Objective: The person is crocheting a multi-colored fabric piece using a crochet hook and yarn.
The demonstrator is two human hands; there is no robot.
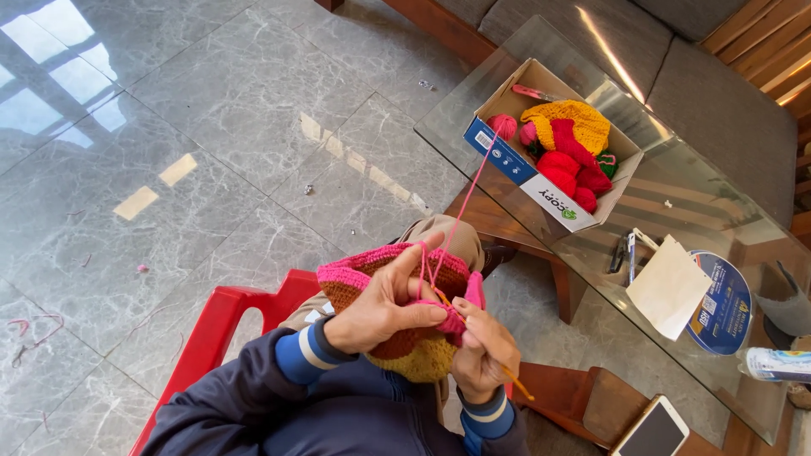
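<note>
Grey marble floor [211,127]; glass tabletop [676,194] carries a cardboard box of yarn [553,143]. Left hand [380,308] grip pinches the pink, brown and yellow crocheted piece [405,338] over the lap. Right hand [481,350] grip is pressed on a thin orange crochet hook [517,382], touching the piece.

Phone [651,432] cut off by bottom edge. Hook [517,382] mostly hidden inside right hand [481,353]; tip buried in crochet [397,312], too small to tell.

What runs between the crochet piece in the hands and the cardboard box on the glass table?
Head view: a taut pink yarn strand runs from the crochet piece to the cardboard box; beneath it, floor and table edge.
</note>
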